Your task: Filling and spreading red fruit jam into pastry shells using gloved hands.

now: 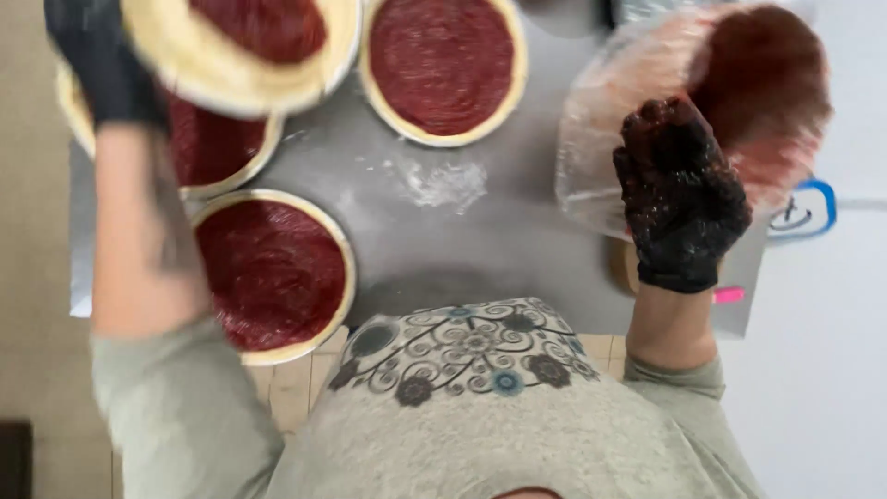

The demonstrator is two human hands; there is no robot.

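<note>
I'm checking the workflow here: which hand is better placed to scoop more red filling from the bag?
Right. The right hand, gloved and smeared red, hovers at the bag mouth; the left hand grips a filled tart.

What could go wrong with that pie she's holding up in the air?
The lifted pie, gripped at its edge by the left hand, hangs over another filled pie; if it tips, red filling may spill. The right hand is coated in sticky filling beside the plastic-lined bowl, so it might smear the metal table.

Tarts [273, 273] left, bag [647, 111] right
</note>
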